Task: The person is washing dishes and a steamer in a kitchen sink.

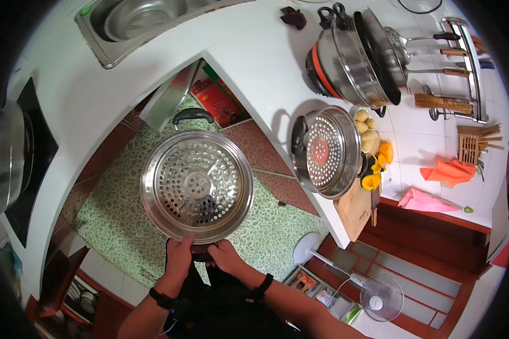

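Observation:
Above the floor, in front of my body, hangs a round stainless steel steamer basket [196, 185] with a perforated base. Both of my hands hold it at its near black handle, with the far handle [193, 114] pointing away from me. My left hand [180, 259] grips the left end, its thumb on the steel rim. At the right end of the same handle is my right hand [228, 259]. Part of that handle is hidden by my fingers. Another perforated steel steamer basket [323, 151] rests on the counter to the right, apart from my hands.
A white counter [246, 46] curves round me, with a steel sink [140, 21] and a black cooktop [32, 156]. Stacked pans [352, 63], potatoes [366, 127], cut pumpkin [371, 182] and a wooden cutting board [353, 207] stand right. A standing fan [375, 302] is lower right.

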`<move>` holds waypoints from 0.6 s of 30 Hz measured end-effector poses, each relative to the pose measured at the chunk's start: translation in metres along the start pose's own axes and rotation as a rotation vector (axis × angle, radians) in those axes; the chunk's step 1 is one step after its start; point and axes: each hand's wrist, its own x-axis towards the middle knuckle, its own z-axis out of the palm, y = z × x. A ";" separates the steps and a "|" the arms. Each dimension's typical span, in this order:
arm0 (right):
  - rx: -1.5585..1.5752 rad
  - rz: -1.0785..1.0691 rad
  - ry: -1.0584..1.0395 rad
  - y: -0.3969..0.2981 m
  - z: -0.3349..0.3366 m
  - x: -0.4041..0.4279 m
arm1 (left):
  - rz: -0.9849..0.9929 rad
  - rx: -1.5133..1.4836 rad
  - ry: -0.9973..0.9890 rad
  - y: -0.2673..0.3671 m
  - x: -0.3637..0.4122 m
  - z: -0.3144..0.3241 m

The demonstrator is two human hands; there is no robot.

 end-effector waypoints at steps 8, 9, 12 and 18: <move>-0.338 0.038 0.046 -0.023 -0.079 0.009 | -0.062 0.043 0.198 -0.013 0.044 0.000; -0.162 0.052 0.092 -0.035 -0.090 0.007 | -0.058 0.046 0.200 -0.012 0.049 -0.005; 0.122 -0.110 0.257 -0.070 -0.114 0.007 | -0.120 0.178 0.222 -0.008 0.056 -0.013; 0.849 -0.352 0.307 -0.157 -0.131 0.030 | -0.023 0.270 0.447 -0.032 0.065 -0.037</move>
